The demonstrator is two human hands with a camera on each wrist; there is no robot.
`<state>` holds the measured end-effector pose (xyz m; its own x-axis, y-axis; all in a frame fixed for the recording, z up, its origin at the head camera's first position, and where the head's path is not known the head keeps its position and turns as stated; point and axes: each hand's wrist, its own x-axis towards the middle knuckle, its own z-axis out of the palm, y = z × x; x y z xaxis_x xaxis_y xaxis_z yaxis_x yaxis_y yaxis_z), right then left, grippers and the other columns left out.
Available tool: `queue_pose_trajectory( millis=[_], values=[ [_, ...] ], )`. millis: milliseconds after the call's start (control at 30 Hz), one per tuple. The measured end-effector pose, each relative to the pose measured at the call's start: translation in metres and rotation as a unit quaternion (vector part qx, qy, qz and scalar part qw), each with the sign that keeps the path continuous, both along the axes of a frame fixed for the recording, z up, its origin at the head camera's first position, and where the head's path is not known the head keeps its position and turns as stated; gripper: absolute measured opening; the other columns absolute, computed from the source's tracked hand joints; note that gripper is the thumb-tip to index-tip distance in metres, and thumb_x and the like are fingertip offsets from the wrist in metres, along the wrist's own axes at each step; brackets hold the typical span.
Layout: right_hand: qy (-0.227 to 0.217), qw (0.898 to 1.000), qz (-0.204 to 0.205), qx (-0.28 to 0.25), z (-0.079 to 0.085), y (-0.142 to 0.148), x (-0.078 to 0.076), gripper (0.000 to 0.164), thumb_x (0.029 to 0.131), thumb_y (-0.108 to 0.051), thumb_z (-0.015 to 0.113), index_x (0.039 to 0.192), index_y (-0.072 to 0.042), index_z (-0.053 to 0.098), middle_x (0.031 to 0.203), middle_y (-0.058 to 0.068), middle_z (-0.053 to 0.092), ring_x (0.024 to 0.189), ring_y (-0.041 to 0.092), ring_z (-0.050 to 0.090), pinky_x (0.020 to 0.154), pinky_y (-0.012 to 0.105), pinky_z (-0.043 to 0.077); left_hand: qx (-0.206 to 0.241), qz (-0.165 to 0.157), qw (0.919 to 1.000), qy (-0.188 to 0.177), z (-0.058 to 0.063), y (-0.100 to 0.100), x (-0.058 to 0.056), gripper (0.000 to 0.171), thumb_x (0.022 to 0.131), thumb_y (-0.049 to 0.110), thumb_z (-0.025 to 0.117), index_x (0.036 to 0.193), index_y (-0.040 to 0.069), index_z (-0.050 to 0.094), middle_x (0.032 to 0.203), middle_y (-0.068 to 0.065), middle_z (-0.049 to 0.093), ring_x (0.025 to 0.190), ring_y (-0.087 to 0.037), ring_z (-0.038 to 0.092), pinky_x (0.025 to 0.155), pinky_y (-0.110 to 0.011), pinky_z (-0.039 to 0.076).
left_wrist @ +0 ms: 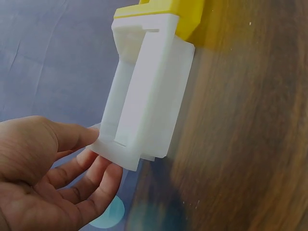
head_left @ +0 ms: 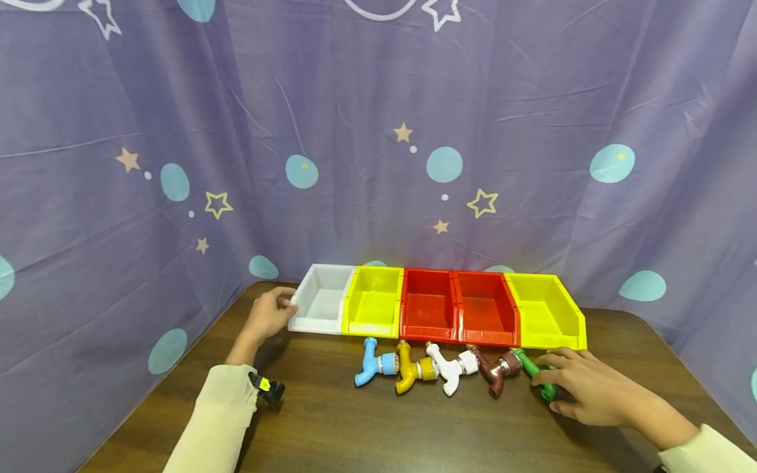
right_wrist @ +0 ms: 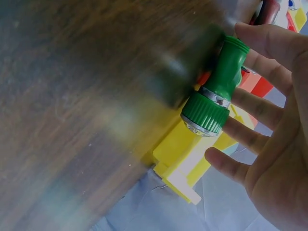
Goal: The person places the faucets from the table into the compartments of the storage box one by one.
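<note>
A: Looking at what, exactly?

B: Green plastic faucet (head_left: 541, 379), rt end of a row of five lying on the table. Ribbed collar w/ a metal-looking ring, smooth spout end. The wrist view shows it best.

A: Where's it sit vs. your grip?

B: My right hand (head_left: 582, 387) is cupped round it, fingers (right_wrist: 255, 108) lightly curved along its far side, thumb at the spout end. Touching for sure, but can't tell if I'm really clamping it or only resting against it. It lies on the wood just in front of the rt yellow bin (head_left: 547, 312).

A: And the other hand?

B: My left hand (head_left: 269, 315) is at the white bin (head_left: 319, 299), far left of the bin row. Thumb on the outer wall's corner, fingers (left_wrist: 91, 185) curled under its edge, so I'm pinching that corner.

A: Rest of the row?

B: Bins L to R: white, yellow bin (head_left: 374, 302), two red bins (head_left: 457, 305), yellow, all pressed side by side. In front: blue faucet (head_left: 374, 368), mustard-yellow faucet (head_left: 411, 373), white faucet (head_left: 452, 368), maroon faucet (head_left: 498, 371), then the green one.

A: Surface, room?

B: Dark brown wood-grain table (head_left: 378, 433). A purple curtain (head_left: 378, 131) w/ stars and teal dots hangs behind and to both sides. Cream sleeves on both arms, and a small black wrist cam (head_left: 266, 387) shows on my left.
</note>
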<state>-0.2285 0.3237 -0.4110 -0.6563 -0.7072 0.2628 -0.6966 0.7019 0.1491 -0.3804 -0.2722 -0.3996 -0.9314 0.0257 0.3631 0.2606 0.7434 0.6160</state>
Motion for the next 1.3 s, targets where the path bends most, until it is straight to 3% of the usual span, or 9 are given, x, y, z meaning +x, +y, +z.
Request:
queue_pose_trajectory(
  millis=[400,567,700,833,1300],
  values=[
    [-0.046,0.999,-0.004,0.016,-0.001,0.002,-0.009,0.033,0.074,-0.028,0.075,0.103,-0.039,0.064,0.118,0.001,0.059,0.106,0.024,0.051,0.080,0.052,0.045,0.019,0.002,0.9998,-0.003,-0.005,0.000,-0.001,0.039,0.086,0.011,0.068,0.124,0.003,0.059,0.095,-0.015,0.066,0.087,-0.028,0.060,0.068,-0.032,0.050],
    [-0.031,0.999,-0.015,0.009,-0.003,0.003,-0.008,0.031,0.069,-0.031,0.076,0.096,-0.039,0.064,0.112,-0.007,0.057,0.099,0.017,0.047,0.073,0.044,0.042,0.021,0.006,0.9998,-0.003,-0.006,-0.001,0.001,0.039,0.086,0.010,0.068,0.123,0.002,0.059,0.095,-0.014,0.067,0.089,-0.028,0.060,0.070,-0.034,0.050],
    [-0.016,0.999,-0.030,0.006,-0.006,0.004,-0.007,0.032,0.064,-0.035,0.077,0.089,-0.042,0.059,0.103,-0.015,0.051,0.090,0.011,0.039,0.066,0.034,0.030,0.023,0.006,0.9997,-0.001,-0.005,-0.001,0.002,0.039,0.086,0.009,0.068,0.123,0.002,0.059,0.095,-0.014,0.067,0.089,-0.028,0.060,0.070,-0.035,0.049],
    [-0.009,0.999,-0.043,0.009,-0.008,0.006,-0.006,0.033,0.061,-0.037,0.077,0.085,-0.044,0.055,0.100,-0.018,0.047,0.086,0.009,0.032,0.065,0.031,0.022,0.022,0.003,0.9997,0.004,-0.005,0.000,0.001,0.038,0.086,0.010,0.068,0.123,0.002,0.059,0.095,-0.014,0.067,0.089,-0.028,0.060,0.071,-0.034,0.048],
    [0.051,0.999,-0.018,0.003,0.014,0.007,0.002,0.036,0.057,-0.037,0.078,0.084,-0.043,0.055,0.097,-0.019,0.045,0.088,0.010,0.035,0.066,0.032,0.023,0.028,0.002,0.9996,0.001,-0.006,0.000,0.001,0.038,0.086,0.009,0.068,0.122,0.003,0.060,0.093,-0.013,0.067,0.086,-0.026,0.060,0.069,-0.033,0.049]
  ],
)
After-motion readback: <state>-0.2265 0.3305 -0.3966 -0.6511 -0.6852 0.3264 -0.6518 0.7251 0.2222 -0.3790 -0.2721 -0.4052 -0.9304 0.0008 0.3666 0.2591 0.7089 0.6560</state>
